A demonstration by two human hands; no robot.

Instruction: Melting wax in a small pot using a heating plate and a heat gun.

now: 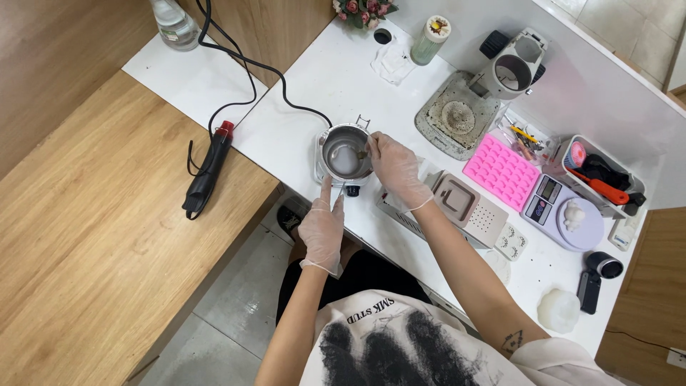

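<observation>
Gloved right hand over small metal pot, gloved left hand touching its front, white counter

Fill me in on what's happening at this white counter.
A person in thin gloves works at a small metal pot near the edge of the white counter. The right hand reaches over the pot's rim with a small tool dipped inside; the left hand touches the pot's near side by its knob. A pink silicone mould, a digital scale and a black heat gun lie untouched nearby.
</observation>
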